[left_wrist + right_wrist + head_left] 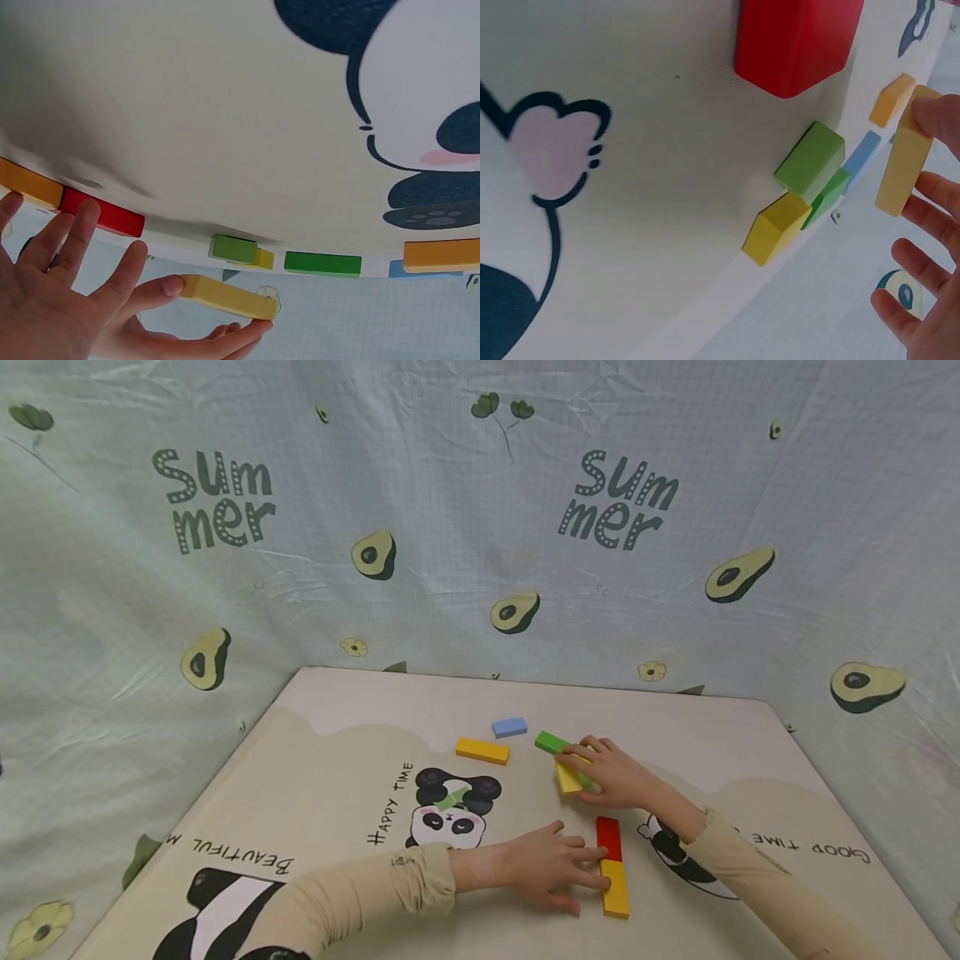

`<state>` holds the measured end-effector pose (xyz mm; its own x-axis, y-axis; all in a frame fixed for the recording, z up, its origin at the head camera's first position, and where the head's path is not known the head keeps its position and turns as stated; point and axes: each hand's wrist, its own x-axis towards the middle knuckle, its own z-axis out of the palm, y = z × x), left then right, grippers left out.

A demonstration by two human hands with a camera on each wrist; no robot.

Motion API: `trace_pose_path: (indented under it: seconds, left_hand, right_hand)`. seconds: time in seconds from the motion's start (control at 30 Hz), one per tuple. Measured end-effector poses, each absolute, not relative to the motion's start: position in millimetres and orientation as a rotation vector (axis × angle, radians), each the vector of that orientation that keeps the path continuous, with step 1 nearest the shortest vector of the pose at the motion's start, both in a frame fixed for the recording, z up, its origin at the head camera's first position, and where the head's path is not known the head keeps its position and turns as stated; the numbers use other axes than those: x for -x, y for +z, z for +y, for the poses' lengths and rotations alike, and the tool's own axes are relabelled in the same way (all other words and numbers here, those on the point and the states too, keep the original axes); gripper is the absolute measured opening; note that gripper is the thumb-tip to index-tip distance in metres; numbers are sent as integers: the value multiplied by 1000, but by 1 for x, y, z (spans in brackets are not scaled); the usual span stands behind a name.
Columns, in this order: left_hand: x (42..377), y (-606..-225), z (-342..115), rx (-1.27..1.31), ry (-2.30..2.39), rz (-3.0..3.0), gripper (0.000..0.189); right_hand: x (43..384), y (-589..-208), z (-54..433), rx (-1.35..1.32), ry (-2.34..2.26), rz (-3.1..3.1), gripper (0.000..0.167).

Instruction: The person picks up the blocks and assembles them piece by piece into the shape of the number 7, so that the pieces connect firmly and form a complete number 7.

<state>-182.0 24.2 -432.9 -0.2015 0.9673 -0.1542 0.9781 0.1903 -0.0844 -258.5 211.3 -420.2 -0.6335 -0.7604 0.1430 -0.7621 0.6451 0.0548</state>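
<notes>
My right hand (617, 779) pinches a pale yellow block (904, 154) between thumb and fingers, held above the table. In the right wrist view a light green block (810, 160), a yellow block (775, 227) and a darker green block (829, 196) lie beyond it. My left hand (547, 867) reaches in from the left with its fingers spread. Its fingertips rest at a red block (609, 836) and an orange-yellow block (617, 893), which lie end to end in a line. From the head view, the held block partly covers the light green one.
Farther back on the table lie another orange-yellow block (482, 751), a blue block (510, 727) and the darker green block (551, 742). The tabletop cover (360, 718) carries printed pandas and lettering. A patterned curtain (435, 485) hangs behind and at both sides.
</notes>
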Motion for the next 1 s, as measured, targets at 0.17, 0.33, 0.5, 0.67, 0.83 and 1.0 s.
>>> trace_pose_path:
  seconds: [0.17,0.33,0.5,0.67,0.83,1.0]
  left_hand:
    - [182,-433,24,-1943,-278,2380,52]
    - [182,-433,24,-1942,-277,2378,52]
    - [182,-433,24,-1934,-267,2377,53]
    - [181,-432,24,-1923,-269,2378,53]
    - [182,-432,24,-1919,-271,2377,53]
    - [182,-432,24,-1919,-271,2372,53]
  right_hand:
    - [251,-418,221,-1219,26,-2712,52]
    - [243,-423,232,-1159,55,-2751,54]
    - [236,-427,243,-1099,99,-2755,55]
    - [231,-431,254,-1068,121,-2705,57]
    - [226,-432,263,-1025,110,-2708,58]
    - [223,-434,269,-988,115,-2765,57]
